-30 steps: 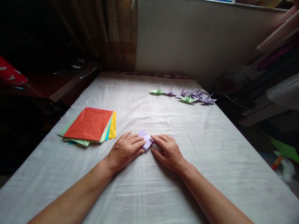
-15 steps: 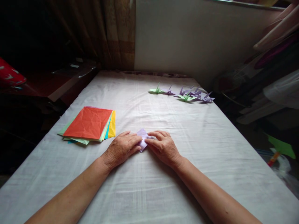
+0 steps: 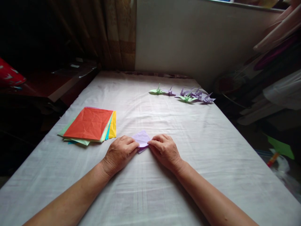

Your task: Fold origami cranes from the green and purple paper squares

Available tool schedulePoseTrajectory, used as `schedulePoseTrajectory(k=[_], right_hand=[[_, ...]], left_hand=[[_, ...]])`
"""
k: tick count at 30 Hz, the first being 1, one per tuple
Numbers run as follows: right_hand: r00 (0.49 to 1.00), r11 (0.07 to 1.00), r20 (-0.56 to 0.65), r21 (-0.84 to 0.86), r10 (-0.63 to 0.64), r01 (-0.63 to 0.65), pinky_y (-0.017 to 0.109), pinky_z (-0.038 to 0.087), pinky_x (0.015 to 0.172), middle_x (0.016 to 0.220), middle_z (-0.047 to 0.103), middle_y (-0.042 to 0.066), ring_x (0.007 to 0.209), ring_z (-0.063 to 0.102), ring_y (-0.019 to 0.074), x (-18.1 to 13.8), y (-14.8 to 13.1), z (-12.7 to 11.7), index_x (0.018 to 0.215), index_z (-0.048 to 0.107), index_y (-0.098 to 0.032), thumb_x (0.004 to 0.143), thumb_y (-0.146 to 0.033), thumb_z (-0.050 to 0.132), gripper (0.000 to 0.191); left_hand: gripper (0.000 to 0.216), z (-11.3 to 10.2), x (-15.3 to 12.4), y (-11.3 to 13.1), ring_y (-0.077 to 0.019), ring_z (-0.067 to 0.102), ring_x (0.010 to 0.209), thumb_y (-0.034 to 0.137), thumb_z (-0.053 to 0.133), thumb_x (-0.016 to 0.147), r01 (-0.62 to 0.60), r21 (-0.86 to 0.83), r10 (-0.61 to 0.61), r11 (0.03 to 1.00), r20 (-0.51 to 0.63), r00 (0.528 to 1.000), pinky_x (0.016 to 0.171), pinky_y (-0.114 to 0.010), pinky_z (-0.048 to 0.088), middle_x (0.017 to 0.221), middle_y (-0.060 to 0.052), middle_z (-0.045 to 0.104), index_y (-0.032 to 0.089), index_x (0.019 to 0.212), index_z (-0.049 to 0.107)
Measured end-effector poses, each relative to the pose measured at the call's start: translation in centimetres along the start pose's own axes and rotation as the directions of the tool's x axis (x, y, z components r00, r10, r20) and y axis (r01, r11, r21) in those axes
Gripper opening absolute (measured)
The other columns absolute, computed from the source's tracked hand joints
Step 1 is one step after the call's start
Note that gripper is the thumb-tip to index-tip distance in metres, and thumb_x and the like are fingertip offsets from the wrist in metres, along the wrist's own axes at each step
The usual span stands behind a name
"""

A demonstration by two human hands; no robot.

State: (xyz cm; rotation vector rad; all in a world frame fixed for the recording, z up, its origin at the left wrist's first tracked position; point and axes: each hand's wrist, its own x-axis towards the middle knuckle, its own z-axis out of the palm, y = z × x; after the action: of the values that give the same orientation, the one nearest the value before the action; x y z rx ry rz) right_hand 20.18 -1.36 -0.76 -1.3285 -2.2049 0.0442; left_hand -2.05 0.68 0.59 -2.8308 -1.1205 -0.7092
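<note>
a stack of coloured paper sheets (image 3: 90,125), orange on top, lies at left on a white tablecloth (image 3: 164,194). small folded paper cranes (image 3: 185,95), purple and green, sit far right.

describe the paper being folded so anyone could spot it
On the white-clothed table, look to the near middle, where the left hand and right hand meet. Held between them is a small lilac paper, flat and half folded, unlike the finished cranes far off or the orange-topped stack.
</note>
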Motion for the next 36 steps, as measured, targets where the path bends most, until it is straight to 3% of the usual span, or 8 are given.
schedulePoseTrajectory(k=[8, 17, 24, 36], right_hand=[[0.992, 0.989, 0.033, 0.082, 0.122, -0.124, 0.033, 0.041, 0.08, 0.088, 0.068, 0.004, 0.086, 0.061, 0.0184, 0.0, 0.1, -0.2, 0.087, 0.071, -0.023, 0.09, -0.03, 0.061, 0.012], [0.983, 0.984, 0.064, 0.032, 0.174, -0.176, 0.034, 0.036, 0.077, 0.084, 0.065, 0.004, 0.082, 0.057, 0.0189, 0.6, -0.5, -0.1, 0.078, 0.065, -0.021, 0.092, -0.029, 0.058, 0.017], [0.978, 0.98, 0.069, -0.047, 0.197, -0.194, 0.034, 0.033, 0.075, 0.083, 0.063, 0.004, 0.081, 0.053, 0.0201, 0.9, -0.8, 0.0, 0.075, 0.061, -0.021, 0.089, -0.031, 0.061, 0.017], [0.967, 0.97, 0.072, -0.016, 0.244, -0.243, 0.033, 0.032, 0.077, 0.082, 0.062, 0.002, 0.081, 0.054, 0.0186, 1.0, -1.1, 0.1, 0.073, 0.061, -0.02, 0.086, -0.028, 0.064, 0.016]], left_hand=[[0.018, 0.4, 0.3, 0.0, -0.0195, 0.061, 0.079, 0.029, 0.052, 0.094, 0.163, -0.107, -0.162, 0.981, 0.024, 0.987, 0.075, -0.033, 0.046, 0.083, -0.005, 0.069, 0.019, 0.091, 0.066], [0.015, 0.6, 0.5, 0.1, -0.0201, 0.061, 0.079, 0.03, 0.053, 0.095, 0.219, -0.116, -0.218, 0.969, 0.025, 0.976, 0.074, -0.033, 0.045, 0.084, -0.003, 0.068, 0.02, 0.091, 0.064], [0.024, 0.9, 0.2, 0.2, -0.0194, 0.06, 0.077, 0.031, 0.053, 0.096, 0.23, -0.071, -0.231, 0.971, -0.01, 0.973, 0.073, -0.032, 0.045, 0.082, -0.002, 0.065, 0.02, 0.117, 0.054], [0.025, 0.7, 0.6, 0.5, -0.0208, 0.06, 0.081, 0.021, 0.056, 0.091, 0.25, -0.099, -0.247, 0.963, 0.041, 0.968, 0.074, -0.033, 0.043, 0.085, -0.001, 0.066, 0.021, 0.116, 0.055]])
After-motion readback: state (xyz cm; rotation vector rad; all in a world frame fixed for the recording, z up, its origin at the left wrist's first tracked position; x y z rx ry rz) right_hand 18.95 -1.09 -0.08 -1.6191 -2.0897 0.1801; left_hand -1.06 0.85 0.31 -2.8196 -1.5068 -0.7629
